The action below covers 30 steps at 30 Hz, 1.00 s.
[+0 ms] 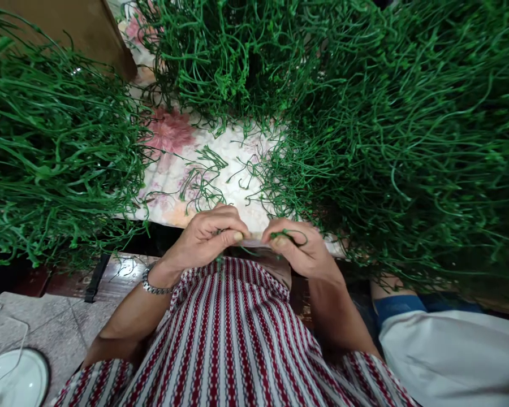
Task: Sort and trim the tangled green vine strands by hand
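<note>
My left hand (212,234) is closed in a pinch, its thumb pressed on the forefinger, with bits of green showing below it. Close by on the right, my right hand (299,246) pinches a thin flowering chive stem (294,233) that curls over its thumb and fingers. The two hands are a short gap apart above the table's near edge, in front of my lap. Just beyond them, several loose chive stems (207,175) with small buds lie on the floral tablecloth (241,144). What the left fingertips pinch is partly hidden.
Large heaps of chives stand at the left (59,152), the back (233,56) and the right (407,147). A brown box-like panel (76,34) rises at the back left. Another person's pale clothing (453,350) shows at lower right, a white round dish (14,376) at lower left.
</note>
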Available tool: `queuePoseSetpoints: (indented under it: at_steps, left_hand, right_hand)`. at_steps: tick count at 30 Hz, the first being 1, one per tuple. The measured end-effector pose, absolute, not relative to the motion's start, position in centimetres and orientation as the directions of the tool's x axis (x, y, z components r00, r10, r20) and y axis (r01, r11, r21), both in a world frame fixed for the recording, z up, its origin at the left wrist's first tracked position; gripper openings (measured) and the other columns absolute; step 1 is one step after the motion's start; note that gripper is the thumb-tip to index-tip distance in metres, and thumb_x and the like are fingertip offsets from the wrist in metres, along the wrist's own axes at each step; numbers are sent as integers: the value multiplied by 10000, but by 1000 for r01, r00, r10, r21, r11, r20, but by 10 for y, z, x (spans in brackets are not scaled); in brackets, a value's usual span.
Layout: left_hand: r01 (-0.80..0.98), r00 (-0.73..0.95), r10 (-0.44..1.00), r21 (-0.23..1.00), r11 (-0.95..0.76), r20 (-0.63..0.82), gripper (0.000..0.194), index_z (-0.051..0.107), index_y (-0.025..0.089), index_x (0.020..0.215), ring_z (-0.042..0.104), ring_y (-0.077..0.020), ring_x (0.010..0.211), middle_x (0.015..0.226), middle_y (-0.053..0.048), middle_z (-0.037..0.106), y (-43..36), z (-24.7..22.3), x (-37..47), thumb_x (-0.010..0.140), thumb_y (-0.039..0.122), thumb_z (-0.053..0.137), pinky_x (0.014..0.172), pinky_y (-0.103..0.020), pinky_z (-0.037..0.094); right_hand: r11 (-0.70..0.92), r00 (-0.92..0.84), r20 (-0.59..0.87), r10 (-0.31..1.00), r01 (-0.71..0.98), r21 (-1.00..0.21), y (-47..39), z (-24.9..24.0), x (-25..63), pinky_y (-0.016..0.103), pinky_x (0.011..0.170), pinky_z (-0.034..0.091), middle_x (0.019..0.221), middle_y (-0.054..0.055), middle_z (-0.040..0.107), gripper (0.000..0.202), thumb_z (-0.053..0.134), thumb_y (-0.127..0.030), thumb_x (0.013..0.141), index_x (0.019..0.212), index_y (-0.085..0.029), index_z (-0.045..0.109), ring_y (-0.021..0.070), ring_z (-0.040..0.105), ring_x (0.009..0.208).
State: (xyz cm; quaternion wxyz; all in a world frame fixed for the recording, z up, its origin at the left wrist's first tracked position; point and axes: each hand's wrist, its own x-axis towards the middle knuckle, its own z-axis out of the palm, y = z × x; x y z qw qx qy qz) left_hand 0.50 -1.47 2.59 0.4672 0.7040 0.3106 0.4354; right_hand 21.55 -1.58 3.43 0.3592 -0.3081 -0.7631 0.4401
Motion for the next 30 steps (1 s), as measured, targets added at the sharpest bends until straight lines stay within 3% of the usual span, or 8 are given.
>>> queuePoseSetpoints:
  at_steps: [5,10,12,14,17,23,30]
  left_hand:
    - [-211,107,957,946,-244,271,108,685,203,766,538,-158,770,743,-37,575,-13,20,18,792,269,604,690,-287,414]
    - [-109,14,962,957,-269,272,109,698,210,774,515,-147,772,759,-28,544,-12,16,26,766,300,638,704,-276,416]
    - [-87,-8,956,952,-292,292,107,695,210,780,513,-143,763,745,-24,542,-12,15,28,770,298,635,680,-266,414]
    - [-84,4,955,952,-295,296,104,690,208,802,517,-140,755,736,-21,549,-12,15,26,776,288,629,668,-260,413]
    - [-71,120,947,954,-291,298,128,682,196,858,542,-146,779,778,-34,593,-12,20,19,811,260,582,694,-268,427]
    - [221,324,877,873,-435,355,143,660,172,873,574,-158,819,820,-47,628,-7,35,5,813,154,531,749,-295,443]
    - [264,318,847,818,-512,427,78,627,165,759,528,-142,692,683,-20,578,-9,27,13,773,124,563,671,-293,412]
  right_hand:
    - [449,-334,331,883,392,-803,-16,42,209,224,550,400,680,4,554,187,423,-236,909,845,-167,585,89,499,550]
    - [533,-401,371,838,454,-714,-20,48,189,244,644,449,830,39,650,227,606,-352,807,947,-174,591,134,591,698]
    - [544,-412,370,832,478,-690,-19,44,182,236,639,446,804,30,646,229,645,-327,778,933,-170,587,128,587,684]
    - [540,-424,354,834,494,-682,-17,38,179,223,605,429,700,9,610,83,591,-247,814,818,-165,580,110,558,623]
    - [525,-428,338,838,467,-711,-14,30,183,219,582,417,642,0,580,111,541,-193,832,726,-165,559,102,535,586]
    - [480,-403,334,852,347,-806,-8,29,196,214,583,435,682,0,617,84,583,-240,818,780,-168,604,105,565,599]
    - [439,-397,302,867,319,-840,-11,30,193,201,524,407,656,-13,592,190,609,-356,795,793,-167,606,94,526,553]
